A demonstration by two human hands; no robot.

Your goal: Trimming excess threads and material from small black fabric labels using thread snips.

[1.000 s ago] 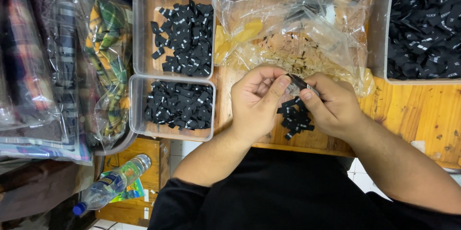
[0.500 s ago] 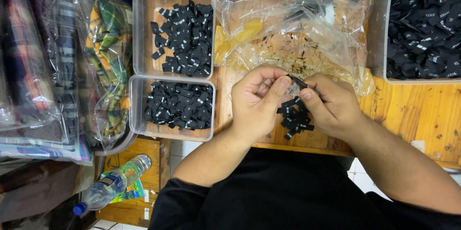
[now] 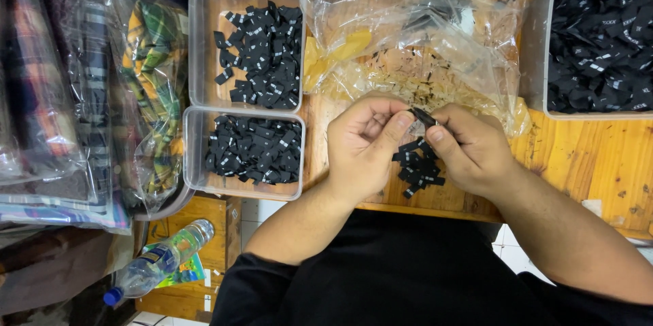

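My left hand [image 3: 367, 145] and my right hand [image 3: 473, 149] meet over the wooden table [image 3: 578, 163], both pinching one small black fabric label [image 3: 423, 117] between thumbs and fingertips. Just below the hands lies a small pile of black labels [image 3: 416, 166] on the wood. The fingers hide most of the held label.
Clear plastic trays of black labels stand left of the hands, one near [image 3: 248, 152] and one farther [image 3: 262, 54], with a big bin [image 3: 598, 40] at the right. A crumpled clear plastic bag [image 3: 422, 33] lies behind the hands. Bagged plaid cloth [image 3: 146, 81] and a water bottle [image 3: 160, 261] are at the left.
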